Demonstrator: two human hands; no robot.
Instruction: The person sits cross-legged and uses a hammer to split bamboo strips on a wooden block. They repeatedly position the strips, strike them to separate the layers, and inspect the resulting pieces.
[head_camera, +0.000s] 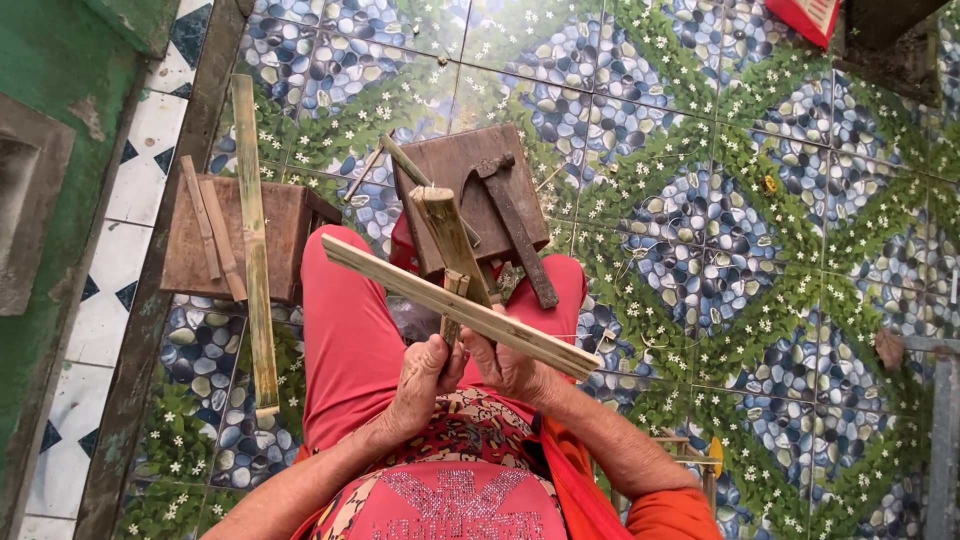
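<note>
Left hand (425, 372), right hand (507, 365): fingers gripping bamboo strips (455, 305); red package (806, 17) top right corner.

A red package (805, 17) with a pale label lies at the top edge.

The floor (700, 150) is covered with tiles printed with blue and grey pebbles, green leaves and small white flowers. On the left runs a border of white tiles with dark blue diamonds (150, 150), beside a green painted wall (40, 60). At the right edge stands maybe a grey metal frame (940, 440). Soft daylight, no hard shadows
</note>
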